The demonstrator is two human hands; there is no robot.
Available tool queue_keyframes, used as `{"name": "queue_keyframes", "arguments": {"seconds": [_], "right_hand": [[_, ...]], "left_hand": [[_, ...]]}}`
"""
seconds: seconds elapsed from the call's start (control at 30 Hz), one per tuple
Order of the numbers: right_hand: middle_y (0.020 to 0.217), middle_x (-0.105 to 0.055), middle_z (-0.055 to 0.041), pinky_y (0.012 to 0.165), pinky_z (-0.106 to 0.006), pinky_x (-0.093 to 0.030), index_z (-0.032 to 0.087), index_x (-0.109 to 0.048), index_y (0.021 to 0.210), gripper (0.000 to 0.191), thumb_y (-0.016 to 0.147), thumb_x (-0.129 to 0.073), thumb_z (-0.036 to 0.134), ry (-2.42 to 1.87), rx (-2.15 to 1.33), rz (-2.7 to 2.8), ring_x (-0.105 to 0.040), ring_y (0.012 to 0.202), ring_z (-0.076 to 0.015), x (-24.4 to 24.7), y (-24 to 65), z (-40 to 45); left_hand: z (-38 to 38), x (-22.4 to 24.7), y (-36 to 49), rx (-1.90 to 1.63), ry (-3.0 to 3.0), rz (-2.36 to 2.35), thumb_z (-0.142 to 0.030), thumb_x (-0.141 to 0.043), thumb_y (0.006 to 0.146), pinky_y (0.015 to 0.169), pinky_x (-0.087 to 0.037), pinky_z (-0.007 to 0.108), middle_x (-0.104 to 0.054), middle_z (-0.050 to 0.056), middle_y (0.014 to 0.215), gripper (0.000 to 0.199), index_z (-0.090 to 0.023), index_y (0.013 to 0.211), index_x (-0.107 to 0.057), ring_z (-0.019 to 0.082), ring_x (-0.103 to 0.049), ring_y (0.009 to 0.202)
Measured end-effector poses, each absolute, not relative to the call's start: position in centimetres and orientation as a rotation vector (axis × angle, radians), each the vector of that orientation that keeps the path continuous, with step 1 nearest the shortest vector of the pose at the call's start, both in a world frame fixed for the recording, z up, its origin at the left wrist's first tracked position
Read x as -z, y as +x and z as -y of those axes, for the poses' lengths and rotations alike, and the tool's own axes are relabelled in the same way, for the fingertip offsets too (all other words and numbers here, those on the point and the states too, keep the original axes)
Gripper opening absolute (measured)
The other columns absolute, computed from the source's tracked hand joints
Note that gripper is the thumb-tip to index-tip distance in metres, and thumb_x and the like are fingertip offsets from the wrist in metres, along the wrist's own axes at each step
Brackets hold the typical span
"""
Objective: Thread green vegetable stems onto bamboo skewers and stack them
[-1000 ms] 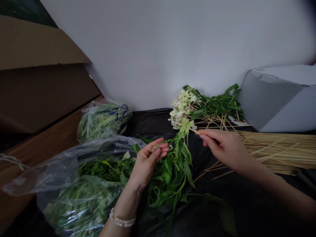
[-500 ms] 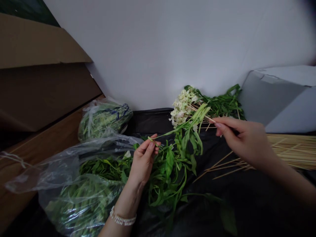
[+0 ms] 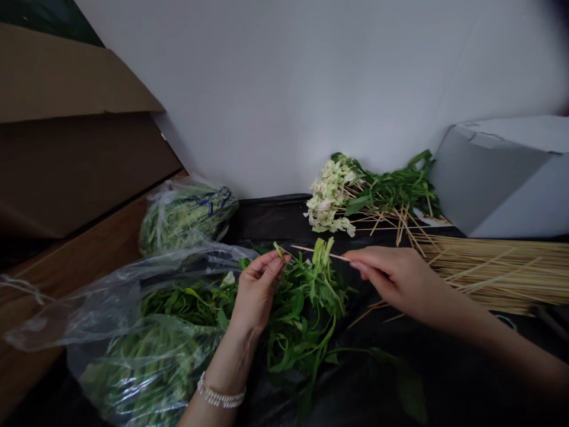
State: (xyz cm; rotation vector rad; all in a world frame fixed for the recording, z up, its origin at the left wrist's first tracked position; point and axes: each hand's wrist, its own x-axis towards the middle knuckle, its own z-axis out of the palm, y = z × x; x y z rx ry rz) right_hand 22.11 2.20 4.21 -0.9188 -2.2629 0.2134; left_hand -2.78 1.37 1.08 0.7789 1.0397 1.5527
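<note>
My left hand [image 3: 262, 284] pinches a green leafy stem [image 3: 278, 250] between thumb and fingertips. In my right hand [image 3: 386, 273] is a thin wooden skewer [image 3: 302, 248], held level with its tip pointing left toward my left fingers. Several pale green stems [image 3: 322, 252] are threaded on the skewer, and their leaves hang below it. The tip and the pinched stem are close together; I cannot tell whether they touch. Beneath both hands lies a loose heap of leafy greens [image 3: 302, 332].
Finished-looking skewers of pale cabbage-like pieces [image 3: 329, 196] and dark greens [image 3: 400, 187] lie at the back. Loose skewers [image 3: 498, 267] spread at right beside a white box [image 3: 502, 178]. Clear bags of greens [image 3: 151, 362] [image 3: 186, 216] and a cardboard box [image 3: 80, 166] are at left.
My right hand has lowered and turned the skewer level, bringing its tip near my left fingers. The threaded greens now hang down. My left hand has hardly moved.
</note>
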Motion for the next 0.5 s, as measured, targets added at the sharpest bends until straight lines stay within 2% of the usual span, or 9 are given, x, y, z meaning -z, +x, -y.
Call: {"name": "queue_keyframes", "arguments": {"seconds": [0.23,0.5], "right_hand": [[0.100,-0.074,-0.0045,0.078,-0.029,-0.053,0.019,-0.068,0.107,0.029,0.096,-0.041,0.019,-0.951,-0.325,2.321,-0.069,0.086,-0.0166,-3.39,21.58,-1.97],[0.100,-0.074,-0.0050,0.079,-0.029,-0.054,0.020,-0.068,0.105,0.028,0.095,-0.042,0.017,-0.935,-0.325,2.315,-0.069,0.086,-0.0163,-3.35,21.38,-1.90]], "left_hand": [[-1.20,-0.75,-2.66,-1.542,0.846,-1.069,-0.029,-0.087,0.061,0.063,-0.047,0.019,-0.077,0.002,0.081,0.024,-0.019,0.081,-0.078,0.008,-0.060,0.065],[-1.28,-0.46,-2.76,-1.539,0.866,-1.090,-0.030,-0.086,0.062,0.065,-0.046,0.021,-0.076,0.003,0.080,0.024,-0.020,0.082,-0.079,0.010,-0.059,0.066]]}}
